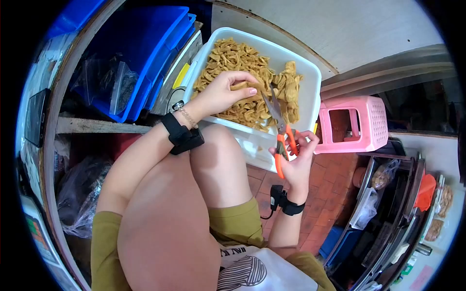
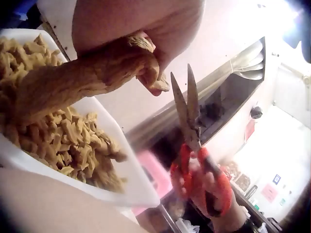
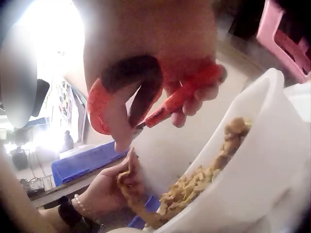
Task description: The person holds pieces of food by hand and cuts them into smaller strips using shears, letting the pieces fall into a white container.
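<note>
My left hand pinches a long, wrinkled yellow-brown food strip over a white tub. Orange-handled scissors are in my right hand, with fingers and thumb through the loops. In the left wrist view, the scissor blades stand parted, their tips just beyond the strip's folded end. Small cut pieces of the same food fill much of the tub. Longer uncut strips lie bunched along its right side.
Blue crates with plastic bags stand at the left. A pink plastic stool is right of the tub, above the red tiled floor. A loaded rack is farther right. My bare knees are close to the tub's near side.
</note>
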Available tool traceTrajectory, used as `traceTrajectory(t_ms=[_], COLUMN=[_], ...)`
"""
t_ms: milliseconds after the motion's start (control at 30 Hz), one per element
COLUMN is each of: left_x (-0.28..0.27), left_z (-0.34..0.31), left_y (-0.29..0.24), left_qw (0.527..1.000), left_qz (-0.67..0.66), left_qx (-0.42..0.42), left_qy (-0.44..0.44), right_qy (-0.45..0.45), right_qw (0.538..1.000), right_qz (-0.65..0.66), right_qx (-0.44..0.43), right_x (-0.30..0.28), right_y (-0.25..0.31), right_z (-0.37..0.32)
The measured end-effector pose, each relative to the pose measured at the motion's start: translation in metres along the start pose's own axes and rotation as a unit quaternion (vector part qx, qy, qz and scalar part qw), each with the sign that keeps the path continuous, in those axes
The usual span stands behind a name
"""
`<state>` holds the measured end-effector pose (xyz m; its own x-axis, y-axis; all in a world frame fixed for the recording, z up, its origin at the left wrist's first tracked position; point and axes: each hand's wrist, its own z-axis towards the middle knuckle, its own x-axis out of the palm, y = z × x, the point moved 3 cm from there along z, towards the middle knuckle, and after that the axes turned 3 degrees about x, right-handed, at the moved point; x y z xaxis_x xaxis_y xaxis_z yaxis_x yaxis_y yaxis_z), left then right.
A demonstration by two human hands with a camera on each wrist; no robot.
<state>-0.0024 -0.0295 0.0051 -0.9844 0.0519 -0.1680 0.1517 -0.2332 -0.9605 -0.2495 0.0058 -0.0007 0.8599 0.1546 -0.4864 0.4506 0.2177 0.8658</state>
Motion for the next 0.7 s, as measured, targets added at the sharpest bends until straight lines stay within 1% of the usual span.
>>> traceTrajectory(t_ms=[67,100,167,300,567,700], left_x=[-0.001,-0.003,-0.004,-0.001,0.002,0.003], left_z=[0.0,-0.002,-0.006,-0.004,0.0,0.0], left_y=[0.002,-0.001,-0.001,0.003,0.001,0.001], left_qw=[0.999,0.999,0.999,0.999,0.999,0.998], left_qz=[-0.022,-0.012,0.016,0.015,-0.028,-0.053], left_qx=[-0.025,-0.034,-0.042,-0.048,-0.011,-0.025], left_qy=[0.011,0.015,0.018,0.018,0.02,0.022], right_qy=[0.031,0.032,0.064,0.069,0.068,0.069], right_qw=[0.996,0.994,0.989,0.985,0.986,0.985], right_qz=[0.074,0.086,0.096,0.136,0.129,0.129], right_qx=[0.049,0.054,0.089,0.079,0.076,0.086], right_x=[0.008,0.013,0.019,0.022,0.019,0.022], right_y=[-0.003,-0.001,0.004,0.002,-0.007,-0.007], right_z=[-0.006,-0.01,-0.015,-0.011,-0.008,-0.009])
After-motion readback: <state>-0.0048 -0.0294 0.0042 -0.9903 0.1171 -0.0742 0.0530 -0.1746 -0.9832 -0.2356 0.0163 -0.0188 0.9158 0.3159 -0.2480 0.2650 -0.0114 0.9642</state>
